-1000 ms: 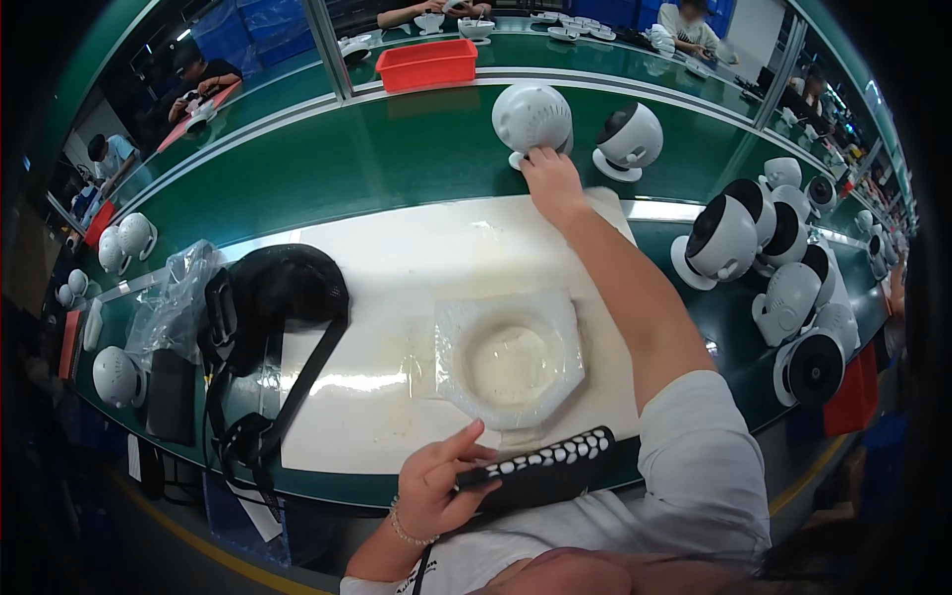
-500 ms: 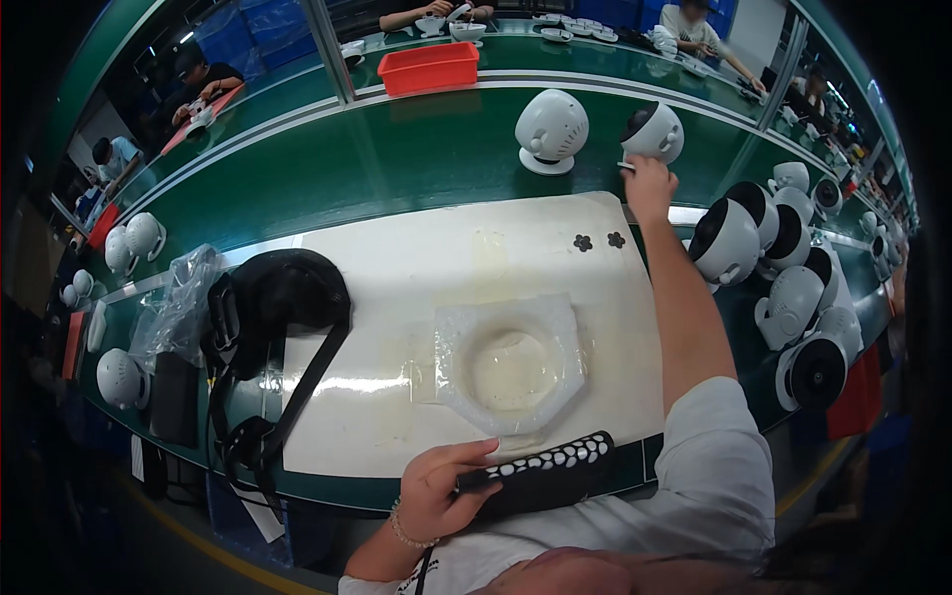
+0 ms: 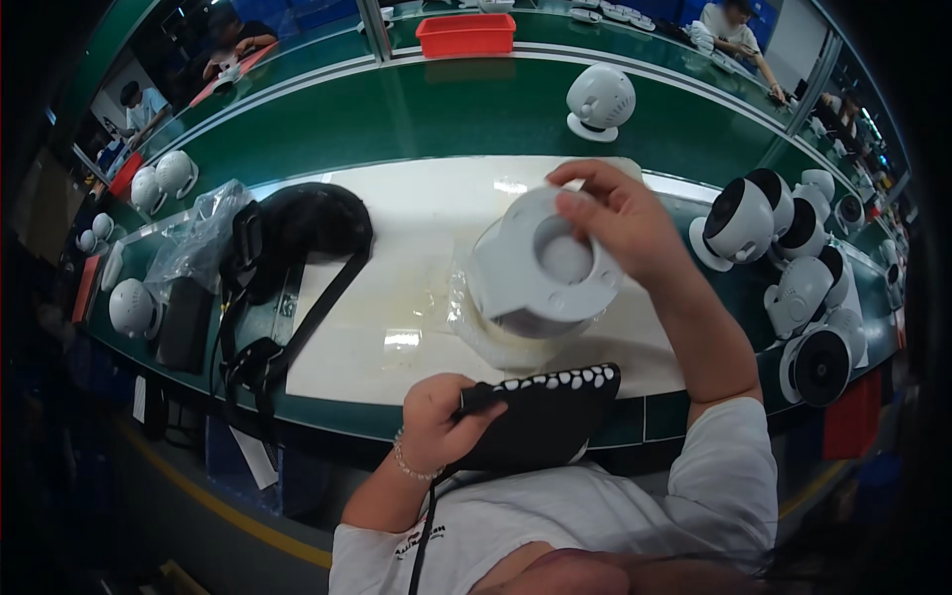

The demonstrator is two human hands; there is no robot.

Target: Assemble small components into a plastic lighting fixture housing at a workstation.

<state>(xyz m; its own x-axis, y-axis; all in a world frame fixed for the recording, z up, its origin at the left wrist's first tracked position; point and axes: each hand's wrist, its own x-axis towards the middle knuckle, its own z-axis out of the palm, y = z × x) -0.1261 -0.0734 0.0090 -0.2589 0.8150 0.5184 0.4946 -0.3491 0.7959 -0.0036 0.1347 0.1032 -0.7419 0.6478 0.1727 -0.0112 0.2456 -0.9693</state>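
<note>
My right hand [image 3: 620, 223] grips a white ball-shaped device [image 3: 516, 238] by its round base. The device is upside down, its ring-like base [image 3: 573, 283] facing up, over the translucent padded ring [image 3: 466, 332] on the white mat [image 3: 342, 342]. Whether it rests in the ring is hard to tell. Close to my body, my left hand [image 3: 446, 416] is closed on the edge of a flat black sheet [image 3: 540, 421] with white rounded spots along its top. The two small dark flower-shaped pieces seen on the mat earlier are hidden.
One white device [image 3: 601, 102] stands at the back. Several more with black faces [image 3: 739, 223] crowd the right side. On the left lie a black strapped bag [image 3: 317, 223], clear plastic wrap [image 3: 193, 248] and a white device [image 3: 134, 307]. A red bin [image 3: 464, 36] sits beyond the rail.
My right hand has brought the device from the back right to above the padded ring and turned it base up. My left hand still holds the black sheet, now tilted more into view.
</note>
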